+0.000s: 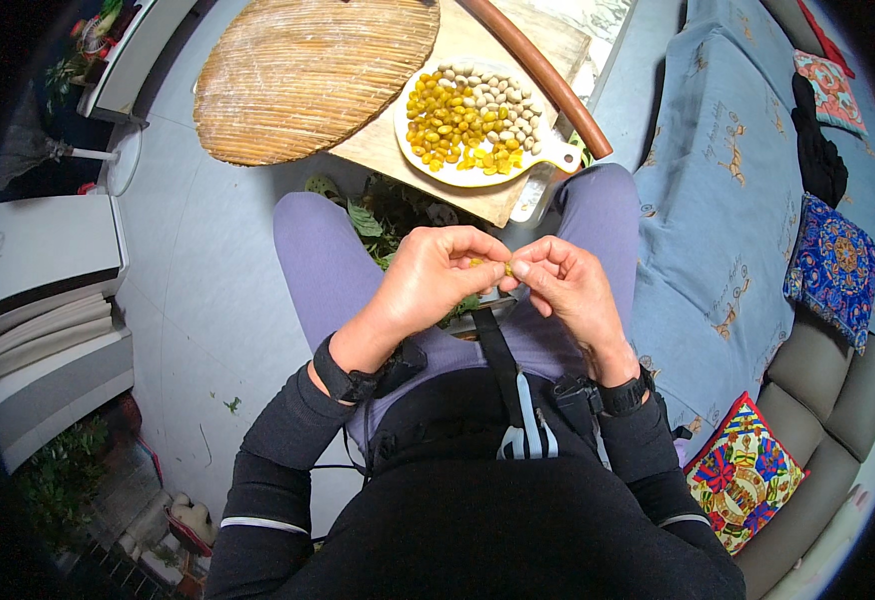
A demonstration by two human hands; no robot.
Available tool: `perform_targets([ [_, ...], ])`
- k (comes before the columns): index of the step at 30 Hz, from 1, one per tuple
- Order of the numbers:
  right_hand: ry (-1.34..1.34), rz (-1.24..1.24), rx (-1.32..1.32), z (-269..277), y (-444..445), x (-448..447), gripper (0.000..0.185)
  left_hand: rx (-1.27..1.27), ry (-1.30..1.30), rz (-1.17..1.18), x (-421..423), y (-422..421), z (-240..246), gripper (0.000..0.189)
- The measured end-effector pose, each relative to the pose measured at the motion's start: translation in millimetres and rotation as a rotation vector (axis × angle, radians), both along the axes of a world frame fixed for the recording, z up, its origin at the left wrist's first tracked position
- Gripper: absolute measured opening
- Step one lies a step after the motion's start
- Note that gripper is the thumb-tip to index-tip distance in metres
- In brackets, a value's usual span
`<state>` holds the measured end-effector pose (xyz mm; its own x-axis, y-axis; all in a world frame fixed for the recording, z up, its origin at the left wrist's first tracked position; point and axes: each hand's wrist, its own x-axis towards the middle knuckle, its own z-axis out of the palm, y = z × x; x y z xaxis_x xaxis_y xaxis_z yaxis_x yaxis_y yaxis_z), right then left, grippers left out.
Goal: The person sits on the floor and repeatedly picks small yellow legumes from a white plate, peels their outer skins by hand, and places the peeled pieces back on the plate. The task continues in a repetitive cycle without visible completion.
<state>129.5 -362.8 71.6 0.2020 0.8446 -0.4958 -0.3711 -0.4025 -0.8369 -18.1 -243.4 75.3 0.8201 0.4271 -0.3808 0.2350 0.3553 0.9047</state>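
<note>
Over my lap, the fingertips of my left hand (445, 274) and my right hand (569, 289) meet and pinch small yellow pieces, which look like a ginkgo kernel (509, 268). Most of it is hidden by the fingers. Beyond my knees, a white plate with a handle (449, 178) rests on a wooden board (475, 196). Yellow-brown ginkgo kernels (437, 112) cover its left side, and pale nuts in their shells (501, 97) lie to the upper right. Several bright yellow peeled or split kernels (491, 159) lie at the near edge.
A round woven stalk tray (310, 82) overlaps the board on the left. A brown wooden rolling pin (539, 71) lies to the plate's right. Leafy greens (377, 232) are below the board, between my knees. A sofa with a blue cover (715, 187) stands at right.
</note>
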Motion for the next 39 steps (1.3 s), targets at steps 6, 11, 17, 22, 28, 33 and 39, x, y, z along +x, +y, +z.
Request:
perform_targets([
  [6, 0.008, -0.013, -0.015, 1, 0, 3, 0.016, -0.262, 0.002, 0.019, -1, 6, -6, 0.02],
  [11, 0.01, -0.02, 0.001, 1, 0, 2, 0.017, -0.405, 0.014, 0.001, -3, 13, -8, 0.027],
  [17, 0.005, -0.029, -0.033, 0, -1, 4, 0.015, -0.671, -0.059, 0.007, -6, 23, -6, 0.029],
  [22, -0.001, -0.036, -0.017, 0, -2, 4, 0.015, -0.635, -0.065, -0.032, -7, 22, -3, 0.03],
  [28, 0.002, -0.012, -0.02, -3, -2, 4, 0.015, -0.578, -0.031, -0.034, -8, 20, -11, 0.028],
  [33, -0.056, -0.019, -0.014, -19, 12, 11, 0.015, -0.516, -0.017, -0.01, 6, 28, -25, 0.025],
  [39, -0.197, -0.083, 0.008, -61, 63, 47, 0.013, -0.248, 0.038, 0.157, 50, 55, -55, 0.025],
])
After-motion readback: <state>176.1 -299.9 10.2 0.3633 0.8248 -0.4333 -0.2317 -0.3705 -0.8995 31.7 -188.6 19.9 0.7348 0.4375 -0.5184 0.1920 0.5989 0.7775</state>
